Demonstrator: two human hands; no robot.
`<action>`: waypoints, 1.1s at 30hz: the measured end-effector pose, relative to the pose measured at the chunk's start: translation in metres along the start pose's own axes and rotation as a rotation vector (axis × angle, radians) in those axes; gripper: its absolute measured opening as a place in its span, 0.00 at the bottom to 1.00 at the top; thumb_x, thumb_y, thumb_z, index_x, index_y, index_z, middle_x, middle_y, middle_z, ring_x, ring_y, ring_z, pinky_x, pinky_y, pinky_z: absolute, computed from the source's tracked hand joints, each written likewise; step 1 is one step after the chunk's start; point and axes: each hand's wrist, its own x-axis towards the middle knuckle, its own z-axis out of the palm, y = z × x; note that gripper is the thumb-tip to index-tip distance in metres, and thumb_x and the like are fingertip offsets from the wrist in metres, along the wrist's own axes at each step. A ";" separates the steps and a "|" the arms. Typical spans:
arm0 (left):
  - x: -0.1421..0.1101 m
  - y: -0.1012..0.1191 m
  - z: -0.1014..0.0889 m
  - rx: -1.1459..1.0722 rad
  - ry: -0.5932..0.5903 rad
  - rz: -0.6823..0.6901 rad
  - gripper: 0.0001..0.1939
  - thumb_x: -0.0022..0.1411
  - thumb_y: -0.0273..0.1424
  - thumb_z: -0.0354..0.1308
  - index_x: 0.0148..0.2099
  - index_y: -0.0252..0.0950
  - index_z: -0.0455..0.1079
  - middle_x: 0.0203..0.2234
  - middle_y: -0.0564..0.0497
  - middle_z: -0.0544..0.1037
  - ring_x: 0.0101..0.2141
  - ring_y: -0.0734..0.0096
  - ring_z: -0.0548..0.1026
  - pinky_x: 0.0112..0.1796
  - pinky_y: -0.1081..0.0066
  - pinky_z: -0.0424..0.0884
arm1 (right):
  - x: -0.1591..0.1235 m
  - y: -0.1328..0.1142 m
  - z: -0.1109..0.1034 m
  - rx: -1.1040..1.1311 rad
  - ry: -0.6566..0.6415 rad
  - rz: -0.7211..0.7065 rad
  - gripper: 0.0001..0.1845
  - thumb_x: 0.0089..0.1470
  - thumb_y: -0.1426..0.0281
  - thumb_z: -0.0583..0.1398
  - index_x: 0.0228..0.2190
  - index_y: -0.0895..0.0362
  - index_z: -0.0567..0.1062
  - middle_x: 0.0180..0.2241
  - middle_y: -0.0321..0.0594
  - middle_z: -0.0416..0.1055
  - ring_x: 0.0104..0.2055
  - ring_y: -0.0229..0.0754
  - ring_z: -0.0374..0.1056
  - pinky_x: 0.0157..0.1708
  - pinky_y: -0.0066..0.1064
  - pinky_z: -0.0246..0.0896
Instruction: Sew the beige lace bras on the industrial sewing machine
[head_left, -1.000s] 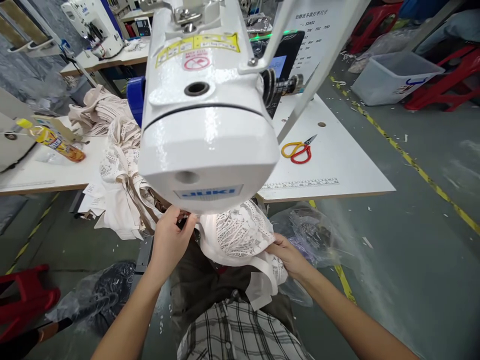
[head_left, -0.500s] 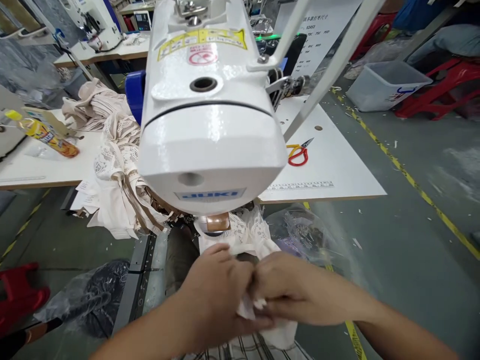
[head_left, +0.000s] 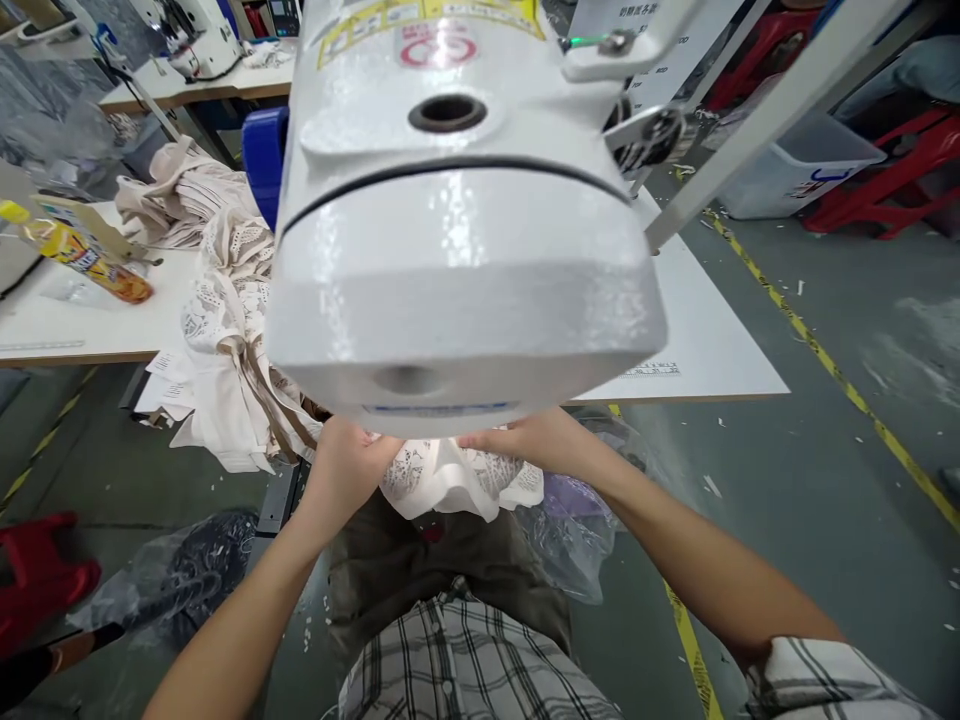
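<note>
A white lace bra hangs just below the front of the white sewing machine head. My left hand grips its left side, thumb pointing inward, fingers partly hidden by the machine. On the other side my right hand pinches the lace near its top edge, its fingertips partly under the machine head. The needle area is hidden behind the machine's front. Left of the machine, a pile of beige lace garments drapes over the table edge.
A drink bottle lies tilted on the left table. On the white tabletop at right, a ruler is partly visible. A slanted metal post rises beside the machine. Clear plastic bags lie below; a plastic bin stands at the far right.
My hands were together near my lap, bunched on white cloth; now they are apart and further forward at the machine, holding the lace bra. My view has moved closer to the machine, hiding the scissors.
</note>
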 end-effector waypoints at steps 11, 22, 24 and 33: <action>0.014 -0.008 0.002 0.115 0.004 0.174 0.15 0.64 0.33 0.53 0.24 0.40 0.57 0.19 0.52 0.67 0.33 0.64 0.73 0.36 0.69 0.70 | 0.011 0.006 -0.008 0.002 -0.022 -0.036 0.22 0.51 0.50 0.63 0.24 0.56 0.75 0.21 0.34 0.65 0.23 0.37 0.58 0.24 0.29 0.53; 0.007 -0.006 -0.010 0.315 0.082 0.164 0.20 0.68 0.26 0.41 0.22 0.40 0.51 0.15 0.52 0.54 0.27 0.61 0.68 0.35 0.63 0.64 | 0.006 0.062 0.027 0.329 0.200 0.041 0.36 0.45 0.46 0.67 0.50 0.54 0.72 0.48 0.46 0.73 0.50 0.55 0.69 0.50 0.43 0.64; 0.007 -0.006 -0.011 0.311 0.078 0.164 0.20 0.68 0.28 0.42 0.21 0.41 0.50 0.15 0.53 0.53 0.26 0.62 0.67 0.35 0.64 0.64 | -0.002 0.084 0.046 0.621 0.142 0.109 0.46 0.45 0.41 0.64 0.58 0.52 0.65 0.54 0.48 0.70 0.54 0.54 0.68 0.53 0.44 0.63; 0.017 -0.003 -0.001 0.066 0.012 0.126 0.11 0.59 0.32 0.55 0.25 0.40 0.59 0.22 0.51 0.70 0.32 0.63 0.72 0.37 0.67 0.69 | -0.024 0.115 0.082 1.304 -0.009 0.383 0.28 0.45 0.62 0.71 0.47 0.55 0.75 0.46 0.45 0.79 0.45 0.47 0.76 0.47 0.35 0.70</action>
